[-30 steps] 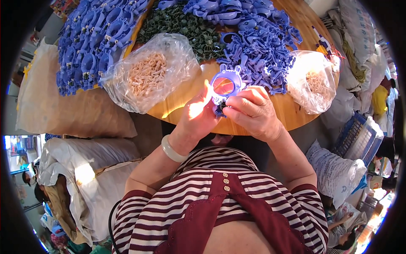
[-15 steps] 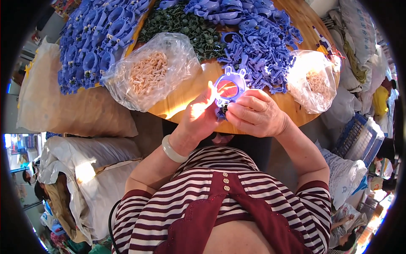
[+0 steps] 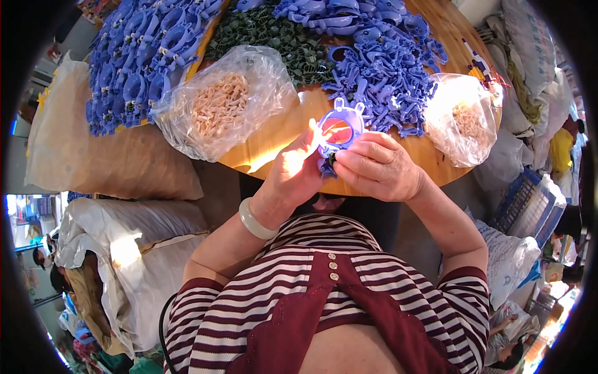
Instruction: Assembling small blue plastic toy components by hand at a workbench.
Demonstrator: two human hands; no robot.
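A blue-purple plastic ring-shaped part [image 3: 359, 118], with two small looped ears on top, is held up over the near edge of the round wooden table. My left hand [image 3: 295, 163] grips it from the left, thumb up along the ring, in bright sunlight. At the ring's lower end sits a small dark green piece [image 3: 332, 158]. My right hand [image 3: 381, 167] pinches there with thumb and fingers closed. Whether its fingertips hold the green piece or the blue part is partly hidden.
On the wooden table [image 3: 274, 148] lie heaps of dark green pieces [image 3: 268, 40] and loose blue parts [image 3: 386, 81]. Clear bags of small beige pieces stand left [image 3: 221, 103] and right [image 3: 464, 121]. More blue parts [image 3: 134, 87] cover a board at left. Large sacks [image 3: 112, 149] flank the table.
The ring has tilted slightly to the right at its top. Both hands keep nearly the same place and hold.
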